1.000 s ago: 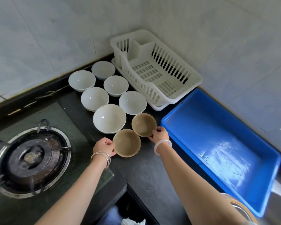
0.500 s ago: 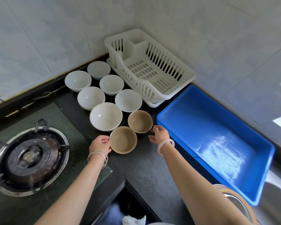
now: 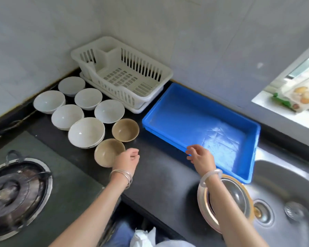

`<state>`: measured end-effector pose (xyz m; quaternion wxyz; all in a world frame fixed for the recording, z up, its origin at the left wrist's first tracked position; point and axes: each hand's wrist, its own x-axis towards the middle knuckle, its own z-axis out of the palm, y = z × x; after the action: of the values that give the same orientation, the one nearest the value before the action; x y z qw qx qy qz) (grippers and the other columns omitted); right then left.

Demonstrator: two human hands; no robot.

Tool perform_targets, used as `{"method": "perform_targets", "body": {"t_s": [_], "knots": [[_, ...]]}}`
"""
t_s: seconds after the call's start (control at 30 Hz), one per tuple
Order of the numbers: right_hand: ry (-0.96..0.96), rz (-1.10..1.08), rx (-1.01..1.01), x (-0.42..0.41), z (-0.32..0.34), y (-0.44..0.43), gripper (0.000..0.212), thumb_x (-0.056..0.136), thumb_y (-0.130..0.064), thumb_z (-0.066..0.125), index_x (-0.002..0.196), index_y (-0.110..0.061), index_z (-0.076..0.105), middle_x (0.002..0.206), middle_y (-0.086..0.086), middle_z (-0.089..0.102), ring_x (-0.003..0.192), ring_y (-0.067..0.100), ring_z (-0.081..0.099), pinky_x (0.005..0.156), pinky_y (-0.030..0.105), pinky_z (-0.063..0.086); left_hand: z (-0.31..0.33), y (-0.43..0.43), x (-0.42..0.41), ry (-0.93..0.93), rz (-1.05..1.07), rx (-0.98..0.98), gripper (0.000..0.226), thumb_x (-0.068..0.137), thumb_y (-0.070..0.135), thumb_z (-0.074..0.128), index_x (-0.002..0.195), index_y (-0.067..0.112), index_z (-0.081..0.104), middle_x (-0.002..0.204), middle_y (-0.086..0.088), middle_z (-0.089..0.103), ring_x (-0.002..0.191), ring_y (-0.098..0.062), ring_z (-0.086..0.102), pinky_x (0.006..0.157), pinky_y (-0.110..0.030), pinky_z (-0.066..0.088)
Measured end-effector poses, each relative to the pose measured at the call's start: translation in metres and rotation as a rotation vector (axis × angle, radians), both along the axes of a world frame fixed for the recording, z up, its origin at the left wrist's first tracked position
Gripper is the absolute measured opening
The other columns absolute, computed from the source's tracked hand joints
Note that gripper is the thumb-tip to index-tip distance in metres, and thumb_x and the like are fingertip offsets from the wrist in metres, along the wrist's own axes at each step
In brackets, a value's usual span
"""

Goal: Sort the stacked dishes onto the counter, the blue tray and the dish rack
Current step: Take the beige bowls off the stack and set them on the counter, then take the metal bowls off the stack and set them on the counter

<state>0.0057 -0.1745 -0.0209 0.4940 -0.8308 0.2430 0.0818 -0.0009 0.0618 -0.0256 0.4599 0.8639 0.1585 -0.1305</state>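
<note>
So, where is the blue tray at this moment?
In the head view the blue tray sits right of centre on the dark counter, between the white dish rack and the sink.

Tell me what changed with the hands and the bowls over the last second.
Both hands let go of the tan bowls. The left hand drew back beside the near tan bowl; the right hand swung right to the blue tray. All the bowls, tray and dish rack stayed put.
</note>
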Motion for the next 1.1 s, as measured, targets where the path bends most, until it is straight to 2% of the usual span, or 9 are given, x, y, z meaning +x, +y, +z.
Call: {"method": "perform_targets", "body": {"t_s": [0.13, 0.23, 0.4, 0.5, 0.57, 0.77, 0.87, 0.93, 1.1], "knots": [[0.046, -0.123, -0.305, -0.047, 0.001, -0.058, 0.016, 0.090, -0.017, 0.052, 0.093, -0.016, 0.068, 0.095, 0.012, 0.073, 0.090, 0.032, 0.066, 0.082, 0.035, 0.049, -0.001, -0.082, -0.011, -0.010, -0.272, -0.018, 0.025, 0.090, 0.017, 0.054, 0.113, 0.017, 0.063, 0.112, 0.002, 0.068, 0.087, -0.006, 0.059, 0.080, -0.013, 0.042], [0.088, -0.177, -0.483, -0.085, 0.000, -0.090, 0.018, 0.088, -0.013, 0.055, 0.099, -0.011, 0.069, 0.099, 0.016, 0.072, 0.094, 0.035, 0.064, 0.078, 0.035, 0.046, 0.000, -0.137, -0.027, -0.023, -0.481, -0.040, 0.027, 0.088, 0.014, 0.056, 0.113, 0.013, 0.065, 0.114, -0.002, 0.068, 0.093, -0.012, 0.063, 0.079, -0.007, 0.038], [0.176, -0.166, -0.629, -0.127, -0.002, -0.120, 0.020, 0.087, -0.011, 0.052, 0.099, -0.007, 0.067, 0.105, 0.018, 0.063, 0.098, 0.035, 0.059, 0.075, 0.036, 0.041, -0.003, -0.187, -0.050, -0.029, -0.667, 0.016, 0.030, 0.085, 0.016, 0.060, 0.114, 0.016, 0.066, 0.111, -0.006, 0.069, 0.101, -0.021, 0.063, 0.093, -0.030, 0.048], [0.209, -0.119, -0.674, -0.140, -0.005, -0.124, 0.025, 0.087, -0.014, 0.049, 0.102, -0.015, 0.069, 0.103, 0.014, 0.061, 0.094, 0.034, 0.059, 0.070, 0.034, 0.041, -0.007, -0.196, -0.052, -0.073, -0.705, 0.112, 0.032, 0.086, 0.014, 0.059, 0.117, 0.013, 0.063, 0.113, -0.007, 0.065, 0.105, -0.022, 0.059, 0.095, -0.028, 0.045], [0.212, -0.083, -0.689, -0.143, -0.007, -0.122, 0.030, 0.088, -0.013, 0.046, 0.109, -0.022, 0.066, 0.102, 0.011, 0.059, 0.094, 0.032, 0.056, 0.068, 0.032, 0.041, -0.009, -0.197, -0.052, -0.089, -0.711, 0.126, 0.030, 0.086, 0.012, 0.058, 0.115, 0.013, 0.065, 0.116, -0.006, 0.063, 0.106, -0.019, 0.058, 0.093, -0.023, 0.041], [0.199, -0.156, -0.594, -0.143, -0.013, -0.116, 0.019, 0.091, -0.022, 0.050, 0.100, -0.012, 0.063, 0.104, 0.010, 0.057, 0.097, 0.030, 0.054, 0.071, 0.031, 0.040, -0.013, -0.199, -0.054, -0.097, -0.695, 0.096, 0.028, 0.087, 0.004, 0.054, 0.112, 0.009, 0.066, 0.118, -0.003, 0.057, 0.093, -0.005, 0.047, 0.078, -0.001, 0.025], [0.168, -0.235, -0.488, -0.143, -0.010, -0.121, 0.007, 0.085, -0.020, 0.058, 0.085, -0.015, 0.053, 0.090, 0.007, 0.058, 0.080, 0.026, 0.052, 0.064, 0.030, 0.035, -0.013, -0.200, -0.054, -0.092, -0.689, 0.092, 0.026, 0.087, 0.002, 0.053, 0.108, 0.009, 0.066, 0.118, -0.004, 0.056, 0.092, -0.005, 0.047, 0.077, -0.003, 0.028], [0.172, -0.283, -0.431, -0.144, -0.008, -0.125, 0.015, 0.084, -0.021, 0.060, 0.077, -0.017, 0.048, 0.076, 0.004, 0.058, 0.070, 0.027, 0.050, 0.060, 0.029, 0.034, -0.013, -0.201, -0.053, -0.085, -0.673, 0.081, 0.022, 0.088, 0.005, 0.053, 0.105, 0.009, 0.066, 0.117, -0.004, 0.055, 0.090, -0.007, 0.050, 0.078, -0.007, 0.032], [0.166, -0.348, -0.307, -0.147, -0.002, -0.140, 0.018, 0.085, -0.020, 0.058, 0.072, -0.017, 0.046, 0.067, 0.003, 0.058, 0.070, 0.032, 0.055, 0.060, 0.030, 0.035, -0.010, -0.204, -0.052, -0.076, -0.647, 0.074, 0.016, 0.090, 0.013, 0.052, 0.096, 0.009, 0.067, 0.116, -0.004, 0.056, 0.089, -0.009, 0.053, 0.079, -0.015, 0.038]]}}
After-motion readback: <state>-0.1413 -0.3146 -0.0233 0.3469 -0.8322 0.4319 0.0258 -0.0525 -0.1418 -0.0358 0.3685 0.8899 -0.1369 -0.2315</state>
